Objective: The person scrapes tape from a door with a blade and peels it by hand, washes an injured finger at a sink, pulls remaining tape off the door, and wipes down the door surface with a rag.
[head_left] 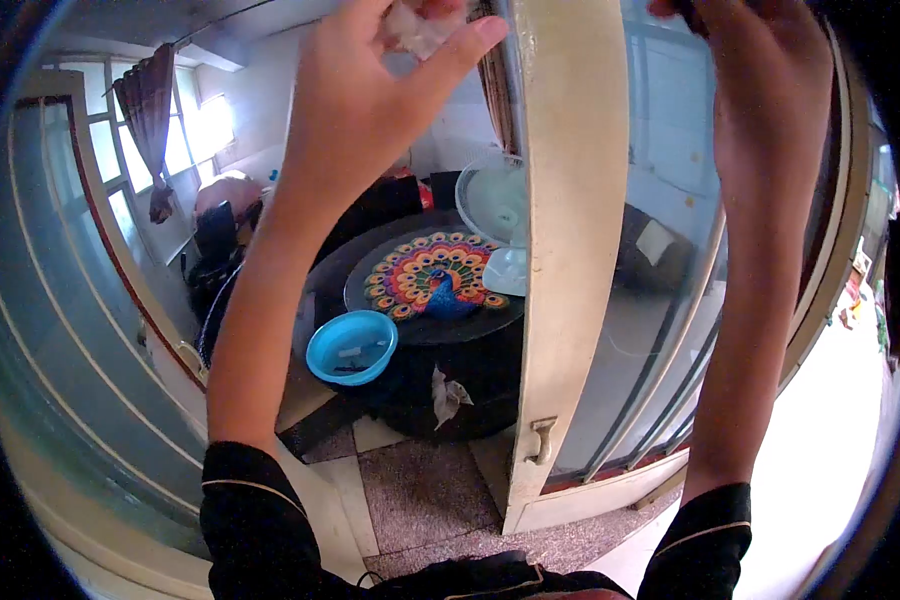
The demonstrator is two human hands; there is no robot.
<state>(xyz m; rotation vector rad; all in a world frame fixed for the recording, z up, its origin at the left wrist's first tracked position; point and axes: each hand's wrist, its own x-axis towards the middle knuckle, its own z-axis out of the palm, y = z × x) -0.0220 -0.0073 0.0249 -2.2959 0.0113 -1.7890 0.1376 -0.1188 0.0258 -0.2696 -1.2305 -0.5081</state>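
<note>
My left hand [365, 95] is raised at the top of the head view, its thumb stretched out to the right. Its fingers close on a crumpled, whitish, translucent piece [415, 30]; whether it is tissue or thin plastic I cannot tell. My right hand [770, 60] is raised at the upper right, in front of the glass of the cream-framed door [570, 200]. Its fingers are mostly cut off by the top edge and in shadow. Something dark shows by those fingers, too unclear to name.
Behind the door stands a round dark table [345, 265] with a colourful peacock picture [440, 290]. A blue basin [320, 352], a white fan [492, 200] and a crumpled wrapper [450, 397] are near it. A handle [541, 442] juts from the door; another glazed panel [70, 300] stands left.
</note>
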